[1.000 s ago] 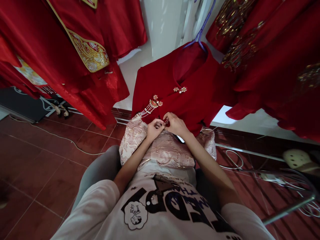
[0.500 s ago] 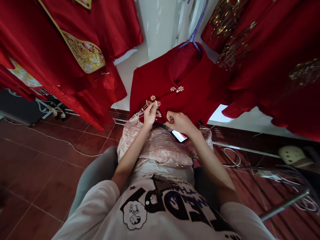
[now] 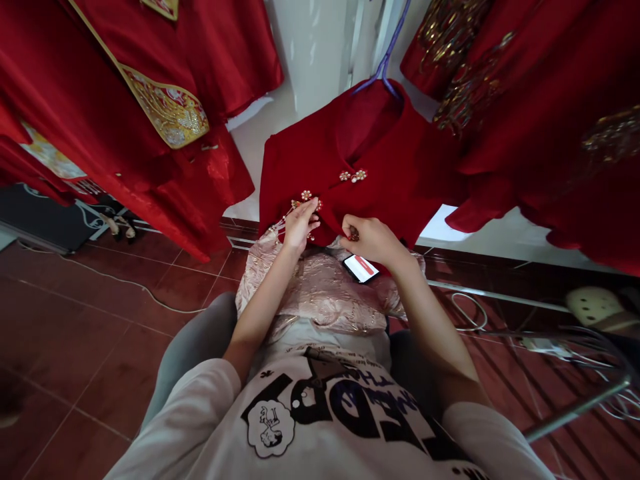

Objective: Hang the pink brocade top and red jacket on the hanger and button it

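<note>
A red garment hangs from a purple hanger in front of me, its lower part over my lap. Flower-shaped beaded ornaments sit below its neckline. My left hand pinches at the garment's front beside another beaded flower ornament with hanging bead strands. My right hand is closed, with a small dark gold beaded piece showing at its fingers. Pale pink shiny fabric covers my lap, and a phone with a lit screen lies on it.
Red garments with gold decoration hang at the left, and more red garments hang at the right. A metal rack, cables and a pale clog are at the lower right. A cable crosses the tiled floor.
My right hand has moved slightly right, away from my left hand, with the beaded piece. More of the phone's screen shows, now with a red patch. My left hand has shifted slightly.
</note>
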Available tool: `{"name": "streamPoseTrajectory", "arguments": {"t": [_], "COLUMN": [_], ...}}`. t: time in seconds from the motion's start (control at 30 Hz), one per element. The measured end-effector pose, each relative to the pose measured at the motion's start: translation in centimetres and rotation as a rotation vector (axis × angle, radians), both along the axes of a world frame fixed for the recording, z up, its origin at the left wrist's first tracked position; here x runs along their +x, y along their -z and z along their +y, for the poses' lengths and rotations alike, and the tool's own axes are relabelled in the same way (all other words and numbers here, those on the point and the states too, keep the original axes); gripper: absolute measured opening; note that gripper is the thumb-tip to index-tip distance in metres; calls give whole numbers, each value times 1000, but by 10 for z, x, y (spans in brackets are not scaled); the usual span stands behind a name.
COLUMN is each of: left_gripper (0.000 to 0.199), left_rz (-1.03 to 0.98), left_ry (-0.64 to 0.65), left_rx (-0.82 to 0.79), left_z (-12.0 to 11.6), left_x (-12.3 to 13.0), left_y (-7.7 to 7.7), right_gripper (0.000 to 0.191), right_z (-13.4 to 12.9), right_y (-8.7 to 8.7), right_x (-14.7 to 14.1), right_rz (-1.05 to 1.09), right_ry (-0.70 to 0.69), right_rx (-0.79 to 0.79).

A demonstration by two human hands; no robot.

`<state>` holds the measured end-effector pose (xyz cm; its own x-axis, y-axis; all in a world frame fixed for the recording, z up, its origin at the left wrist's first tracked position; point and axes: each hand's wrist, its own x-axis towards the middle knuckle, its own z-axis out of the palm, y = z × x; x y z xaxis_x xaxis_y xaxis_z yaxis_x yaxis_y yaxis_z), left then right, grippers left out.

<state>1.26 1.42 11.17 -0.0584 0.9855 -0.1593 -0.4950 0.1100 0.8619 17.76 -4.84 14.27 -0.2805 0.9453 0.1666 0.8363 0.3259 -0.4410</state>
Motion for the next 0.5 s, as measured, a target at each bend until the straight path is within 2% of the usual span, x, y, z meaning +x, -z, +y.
{"name": "streamPoseTrajectory", "arguments": {"t": [0.27,0.5], "left_gripper": [9,12], "left_rz": [12,-17], "left_ry": [118,169], "left_rx": [-28,-36], "left_z": [11,12], "left_x": [-6,-8], "left_y": [8,6], "right_gripper": [13,12], "right_z": [-1,-3], "right_y": [-1,-7], "right_x": [3,9], "right_rz": [33,57], "right_ry": [-30,-12], "right_rx": [27,58]}}
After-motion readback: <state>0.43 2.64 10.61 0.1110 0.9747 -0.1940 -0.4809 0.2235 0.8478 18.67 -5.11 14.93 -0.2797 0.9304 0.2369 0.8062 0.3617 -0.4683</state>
